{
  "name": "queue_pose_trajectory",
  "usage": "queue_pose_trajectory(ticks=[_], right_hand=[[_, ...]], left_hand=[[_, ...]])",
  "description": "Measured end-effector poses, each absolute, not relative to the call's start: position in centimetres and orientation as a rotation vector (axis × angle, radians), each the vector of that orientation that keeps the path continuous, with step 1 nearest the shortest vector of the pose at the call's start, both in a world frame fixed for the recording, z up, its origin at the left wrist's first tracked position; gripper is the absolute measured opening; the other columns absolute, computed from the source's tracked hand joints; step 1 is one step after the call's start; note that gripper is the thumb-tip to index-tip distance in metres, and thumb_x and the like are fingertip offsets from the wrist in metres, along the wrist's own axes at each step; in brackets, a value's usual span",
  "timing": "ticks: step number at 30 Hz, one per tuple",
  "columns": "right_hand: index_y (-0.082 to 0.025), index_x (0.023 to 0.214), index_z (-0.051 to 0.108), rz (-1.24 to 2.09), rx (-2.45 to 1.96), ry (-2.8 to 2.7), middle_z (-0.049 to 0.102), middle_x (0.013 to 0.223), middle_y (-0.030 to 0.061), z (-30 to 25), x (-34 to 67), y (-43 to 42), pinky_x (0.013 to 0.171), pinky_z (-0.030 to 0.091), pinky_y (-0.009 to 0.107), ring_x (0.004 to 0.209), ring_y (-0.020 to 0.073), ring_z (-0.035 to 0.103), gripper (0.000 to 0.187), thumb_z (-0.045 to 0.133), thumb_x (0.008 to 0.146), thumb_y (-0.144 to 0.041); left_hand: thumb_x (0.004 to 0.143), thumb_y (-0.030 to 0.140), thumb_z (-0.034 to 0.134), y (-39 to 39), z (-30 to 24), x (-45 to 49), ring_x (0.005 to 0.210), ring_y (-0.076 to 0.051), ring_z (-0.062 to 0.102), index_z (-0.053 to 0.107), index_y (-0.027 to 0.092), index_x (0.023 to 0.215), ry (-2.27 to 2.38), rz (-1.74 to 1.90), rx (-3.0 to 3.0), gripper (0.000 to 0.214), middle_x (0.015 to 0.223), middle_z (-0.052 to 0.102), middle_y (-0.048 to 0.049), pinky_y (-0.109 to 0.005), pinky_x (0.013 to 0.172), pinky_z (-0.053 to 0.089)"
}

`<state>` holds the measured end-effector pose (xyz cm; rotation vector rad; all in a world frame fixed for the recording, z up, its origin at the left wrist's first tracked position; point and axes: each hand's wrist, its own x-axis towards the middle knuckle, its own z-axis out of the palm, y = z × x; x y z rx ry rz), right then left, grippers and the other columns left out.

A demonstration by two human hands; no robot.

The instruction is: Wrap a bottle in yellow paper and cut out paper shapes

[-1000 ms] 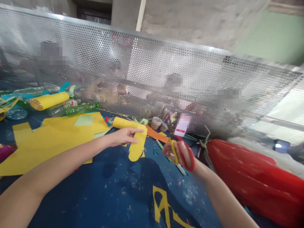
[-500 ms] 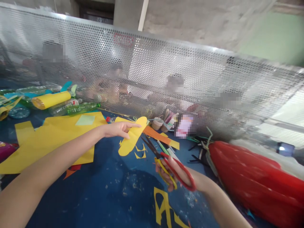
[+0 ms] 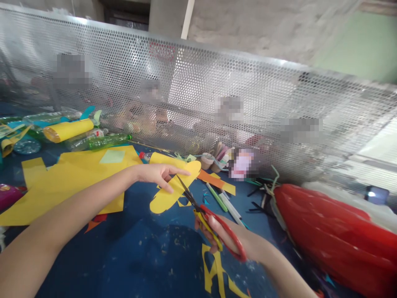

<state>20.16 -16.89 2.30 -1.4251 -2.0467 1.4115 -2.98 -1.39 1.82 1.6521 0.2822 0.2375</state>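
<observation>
My left hand (image 3: 158, 174) pinches a long yellow paper cutout (image 3: 167, 198) with rounded ends, holding it above the blue table (image 3: 133, 256). In my right hand (image 3: 214, 231) is a pair of scissors (image 3: 198, 207) with red and yellow handles. Their dark blades point up and left and overlap the middle of the cutout; whether they bite into the paper I cannot tell. Yellow paper scraps (image 3: 214, 269) with curved holes lie below my right hand. Behind the cutout rests a bottle wrapped in yellow paper (image 3: 161, 159) with a red cap.
Large yellow sheets (image 3: 77, 178) cover the table's left, with plastic bottles (image 3: 108, 141) behind. Markers (image 3: 218, 196) and an orange strip (image 3: 214, 179) lie right of centre. A red plastic bag (image 3: 328, 231) fills the right side. A perforated metal screen (image 3: 192, 91) spans the back, people beyond it.
The scissors have moved up and left, and their blades now overlap the cutout. My left hand has shifted slightly right and down, with the cutout turned a little flatter.
</observation>
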Motion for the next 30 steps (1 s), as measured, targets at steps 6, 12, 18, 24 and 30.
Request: queue_pose_trajectory(ticks=[6, 12, 18, 24, 30], right_hand=[[-0.018, 0.086, 0.049, 1.381, -1.399, -2.073, 0.045, 0.071, -0.0003, 2.3, 20.0, -17.0, 0.064, 0.052, 0.034, 0.062, 0.0134, 0.050, 0.058, 0.023, 0.085, -0.069], [-0.018, 0.086, 0.049, 1.382, -1.361, -2.093, 0.044, 0.069, -0.0011, 2.3, 19.9, -17.1, 0.062, 0.051, 0.031, 0.060, 0.0123, 0.050, 0.057, 0.023, 0.085, -0.069], [-0.018, 0.082, 0.048, 1.404, -1.395, -2.050, 0.042, 0.071, -0.0009, 1.7, 20.0, -17.0, 0.060, 0.053, 0.032, 0.060, 0.0116, 0.049, 0.056, 0.027, 0.083, -0.071], [-0.020, 0.075, 0.043, 1.413, -1.414, -2.040, 0.039, 0.065, -0.0021, 0.7, 20.4, -16.9, 0.051, 0.049, 0.027, 0.055, 0.0106, 0.044, 0.054, 0.028, 0.083, -0.071], [-0.020, 0.073, 0.042, 1.336, -1.431, -2.043, 0.040, 0.063, -0.0016, -0.1, 20.5, -16.8, 0.045, 0.043, 0.023, 0.052, 0.0105, 0.042, 0.051, 0.029, 0.084, -0.069]], left_hand=[[0.063, 0.013, 0.076, -1.7, 2.2, -3.0, 0.094, -0.017, 0.062, 0.046, 0.028, 0.132, 0.228, 0.201, 1.621, 0.077, 0.111, 0.065, -0.0030, -0.026, 0.077, 0.047], [0.060, 0.016, 0.079, -1.4, 2.0, -3.2, 0.090, -0.017, 0.063, 0.045, 0.029, 0.133, 0.278, 0.160, 1.624, 0.081, 0.109, 0.066, -0.0028, -0.027, 0.075, 0.048], [0.063, 0.018, 0.077, -1.1, 1.8, -3.4, 0.090, -0.016, 0.063, 0.043, 0.031, 0.134, 0.265, 0.133, 1.665, 0.080, 0.117, 0.062, -0.0035, -0.025, 0.072, 0.048], [0.062, 0.019, 0.078, -1.1, 1.9, -3.5, 0.091, -0.018, 0.061, 0.048, 0.030, 0.131, 0.274, 0.150, 1.738, 0.076, 0.120, 0.060, -0.0028, -0.024, 0.068, 0.046], [0.055, 0.023, 0.081, -0.9, 1.9, -3.7, 0.081, -0.018, 0.060, 0.053, 0.029, 0.127, 0.313, 0.214, 1.774, 0.077, 0.103, 0.066, -0.0013, -0.025, 0.065, 0.046]])
